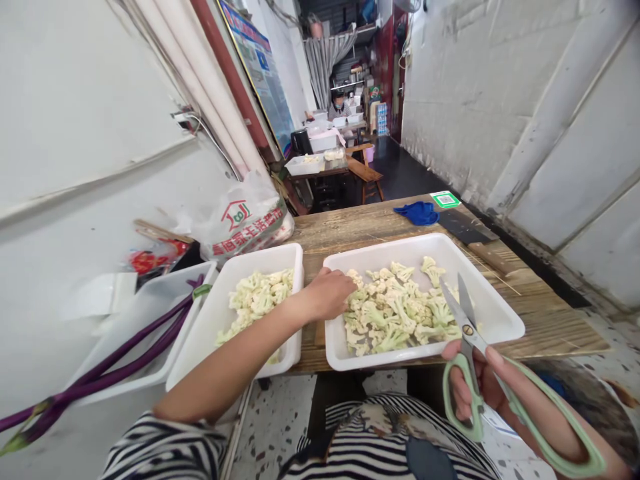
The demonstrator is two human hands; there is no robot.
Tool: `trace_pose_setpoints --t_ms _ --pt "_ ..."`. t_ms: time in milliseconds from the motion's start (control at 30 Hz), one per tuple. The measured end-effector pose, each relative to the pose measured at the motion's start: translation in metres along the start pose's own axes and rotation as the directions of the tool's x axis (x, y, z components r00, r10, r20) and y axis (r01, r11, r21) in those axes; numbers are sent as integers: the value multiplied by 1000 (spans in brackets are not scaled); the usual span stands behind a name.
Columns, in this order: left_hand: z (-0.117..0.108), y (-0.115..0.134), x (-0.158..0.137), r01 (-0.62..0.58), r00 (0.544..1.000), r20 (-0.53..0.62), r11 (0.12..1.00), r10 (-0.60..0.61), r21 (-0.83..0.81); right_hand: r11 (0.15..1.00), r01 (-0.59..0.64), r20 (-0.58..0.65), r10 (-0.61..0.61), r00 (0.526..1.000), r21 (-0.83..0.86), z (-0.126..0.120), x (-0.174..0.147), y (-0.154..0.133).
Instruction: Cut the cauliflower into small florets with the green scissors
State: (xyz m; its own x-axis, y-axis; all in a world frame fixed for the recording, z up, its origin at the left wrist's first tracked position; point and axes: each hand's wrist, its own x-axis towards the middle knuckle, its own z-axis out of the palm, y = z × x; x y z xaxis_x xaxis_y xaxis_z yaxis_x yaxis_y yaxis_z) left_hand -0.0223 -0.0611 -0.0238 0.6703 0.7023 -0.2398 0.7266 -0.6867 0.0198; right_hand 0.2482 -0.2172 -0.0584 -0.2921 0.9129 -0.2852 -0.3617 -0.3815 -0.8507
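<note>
My right hand (493,387) is wrapped round the pale green handles of a pair of scissors (468,329). Their blades are parted and point up over the right end of a white tray (506,330). Cut cauliflower florets (400,303) cover most of that tray's bottom. At its left rim is my left hand (331,292), closed, its fingertips among the florets; what they grip, if anything, is hidden. Beneath my left forearm stands a second white tray (299,320), holding a heap of smaller cauliflower pieces (263,293).
Long purple eggplants (145,340) lie across a white bin (123,380) on the left. Behind the trays stands a printed plastic bag (245,223). A cleaver (467,230) and a blue cloth (417,213) rest on the wooden table (345,230). A person (340,107) is far back.
</note>
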Motion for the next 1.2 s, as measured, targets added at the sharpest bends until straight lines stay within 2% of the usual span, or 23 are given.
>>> trace_pose_setpoints --t_ms 100,167,267,333,400,433,467,533,600,633,700,767,833,933,1000,1067,1133,1200 --pt "-2 3 19 4 991 131 999 -10 49 999 21 29 -19 999 -45 -5 -2 4" --pt "-1 2 28 -2 990 144 999 -5 48 998 3 72 1 997 -57 -8 -2 6" --pt "-1 -7 34 -19 991 134 1000 18 1 998 -22 54 24 998 -52 -9 -4 8" --pt "-2 -17 32 -6 995 95 996 14 -89 997 -19 26 21 999 -70 -8 -5 10" --pt "-5 -28 29 11 1000 21 951 -5 -310 996 -15 -4 15 1000 -85 -6 -6 10" --pt "-6 -33 26 4 1000 -7 879 -8 -478 996 -13 -10 12 1000 -92 -5 -7 10" --pt "-8 -36 23 -11 1000 -18 752 -2 -659 994 -7 -5 7 1000 -112 -3 -7 8" --pt "-11 -38 18 -32 998 -13 353 55 -935 979 15 38 -7 999 -203 1 -7 2" --pt "-13 -34 15 -11 992 -18 -51 125 -999 948 46 60 -28 998 -316 7 -8 -5" --pt "-13 -32 14 4 988 -27 -199 151 -980 933 61 57 -43 997 -355 10 -8 -9" --pt "-15 -27 12 40 979 -40 -385 199 -922 920 80 48 -67 997 -385 16 -9 -14" --pt "-15 -25 11 79 973 -35 -474 228 -877 915 90 64 -70 995 -392 17 -8 -14" --pt "-14 -23 9 96 978 -16 -514 208 -852 915 72 75 -46 996 -398 15 -6 -12" --pt "-12 -19 1 6 999 -16 -506 38 -863 926 30 82 2 997 -377 8 3 -6" --pt "-11 -15 -4 -82 994 -41 -432 -102 -898 936 19 100 17 995 -353 6 8 -4" --pt "-10 -10 -8 -117 982 -58 -333 -179 -936 942 13 144 38 989 -336 7 12 -5" --pt "-10 -5 -9 -117 979 -67 -260 -193 -958 957 -9 196 68 978 -289 13 13 -8" --pt "-12 -1 -9 -136 978 -92 -236 -190 -962 980 -53 254 102 962 -193 21 12 -10"
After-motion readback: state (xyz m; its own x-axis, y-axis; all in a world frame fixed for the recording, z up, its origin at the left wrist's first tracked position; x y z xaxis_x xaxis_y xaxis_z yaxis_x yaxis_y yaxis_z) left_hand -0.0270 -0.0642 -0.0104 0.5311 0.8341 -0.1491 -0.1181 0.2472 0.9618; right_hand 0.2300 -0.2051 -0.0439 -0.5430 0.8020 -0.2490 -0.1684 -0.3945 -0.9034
